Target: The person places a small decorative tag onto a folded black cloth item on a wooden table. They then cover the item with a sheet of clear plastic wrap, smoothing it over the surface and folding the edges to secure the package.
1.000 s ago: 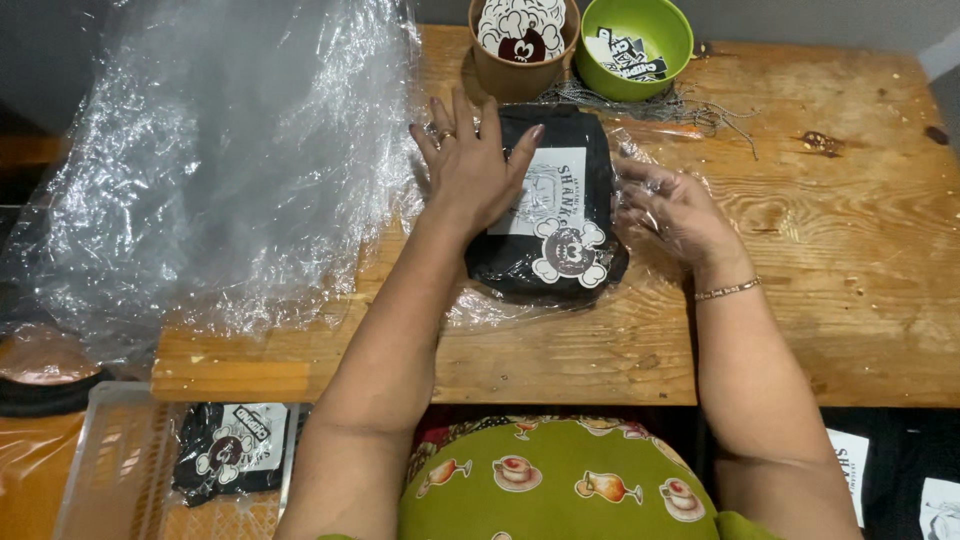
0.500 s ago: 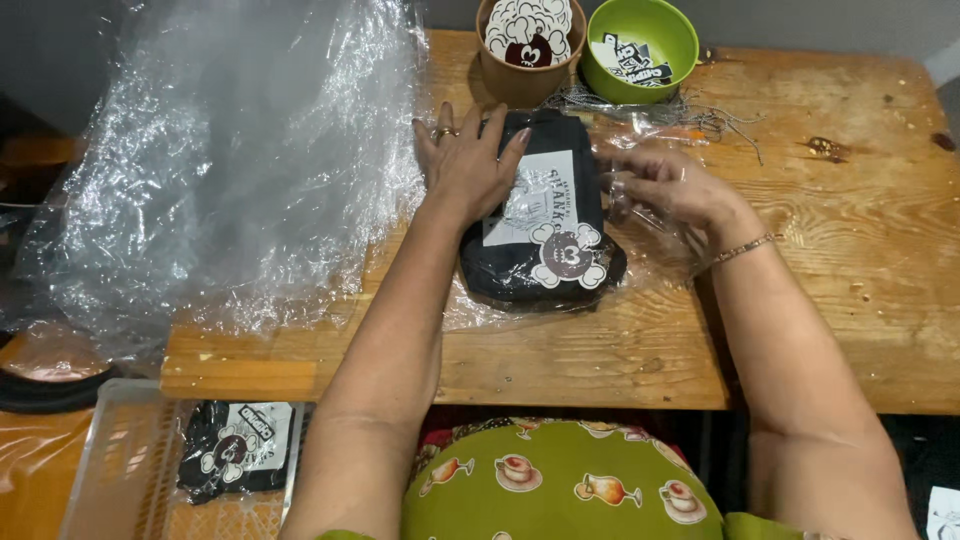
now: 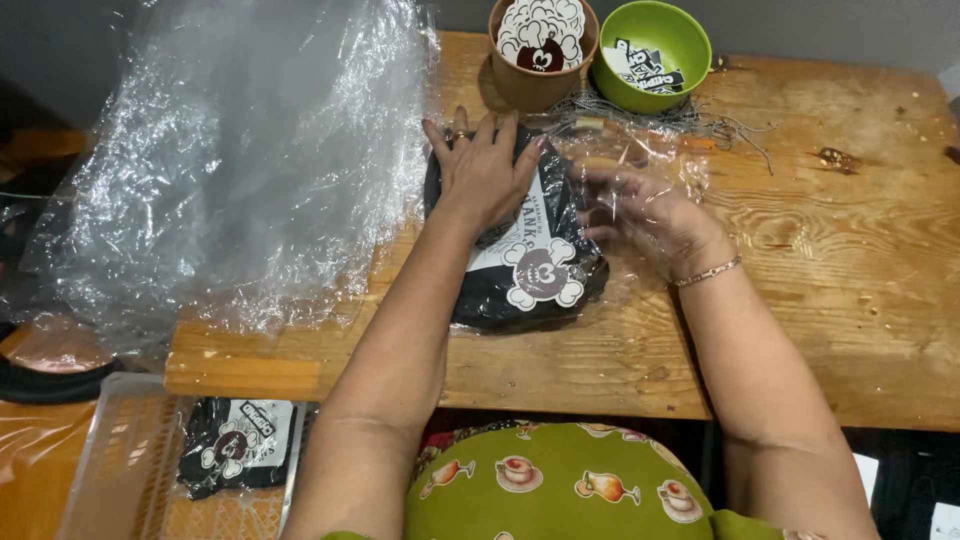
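Note:
A black folded garment package (image 3: 520,290) with a white card and a cloud-shaped sticker lies on the wooden table (image 3: 850,300), partly inside clear plastic wrap (image 3: 655,150). My left hand (image 3: 485,170) lies flat on the package's far end, fingers spread, pressing it down. My right hand (image 3: 650,215) is just right of the package, under the clear wrap, its fingers gathered in the film. A thin bracelet is on that wrist.
A big heap of crumpled clear plastic (image 3: 260,170) covers the table's left end. At the far edge stand a brown cup (image 3: 520,90) of cloud-shaped tags and a green bowl (image 3: 690,40) of stickers, with loose strings (image 3: 725,125) beside them. A basket (image 3: 110,460) at lower left holds another package (image 3: 235,445).
My right hand has shifted slightly towards the package and the film now lies over it. My left hand stays pressed on the package.

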